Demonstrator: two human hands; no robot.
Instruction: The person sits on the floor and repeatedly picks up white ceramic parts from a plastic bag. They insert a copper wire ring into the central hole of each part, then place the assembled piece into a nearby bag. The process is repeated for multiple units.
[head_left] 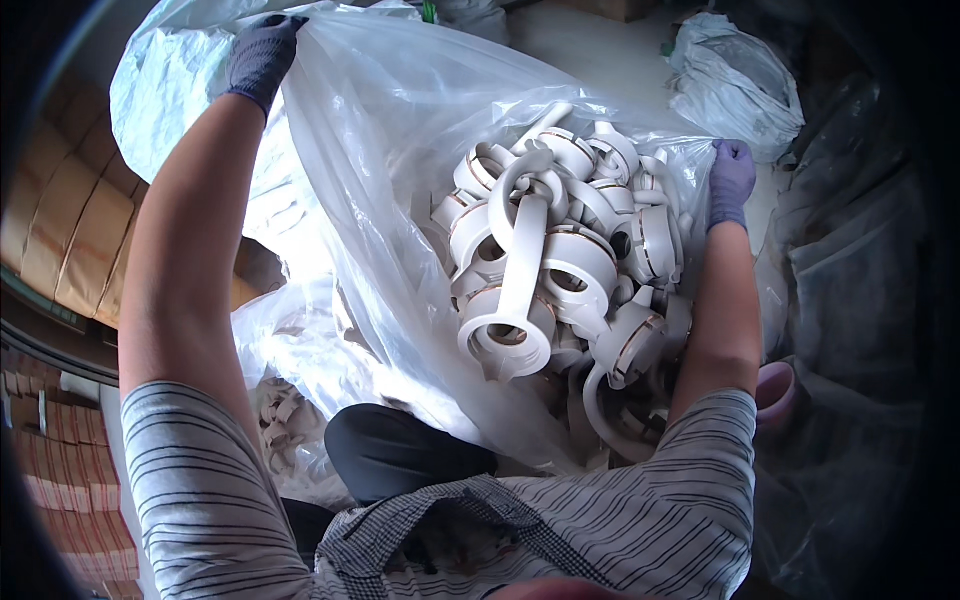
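A large clear plastic bag (pixel 375 110) is stretched wide between my hands. My left hand (pixel 262 65), in a dark purple-grey glove, reaches to the far left and is closed on the bag's edge. At the right, my right hand (pixel 733 185) wears a lighter purple glove and makes a fist around the opposite edge of the film. Between my arms lies a heap of white plastic ring-shaped parts with handles (pixel 525 255), several of them with thin copper-coloured bands. The bag's film runs along the left and far sides of the heap. Its lower part is hidden.
Brown cardboard bundles (pixel 92 235) stand at the left, with reddish-edged stacks (pixel 82 480) nearer. A crumpled white bag (pixel 735 85) sits beyond my right hand. Close to my right elbow is a pink tub (pixel 775 392). Small whitish pieces (pixel 283 420) lie beside my dark-clothed knee (pixel 400 455).
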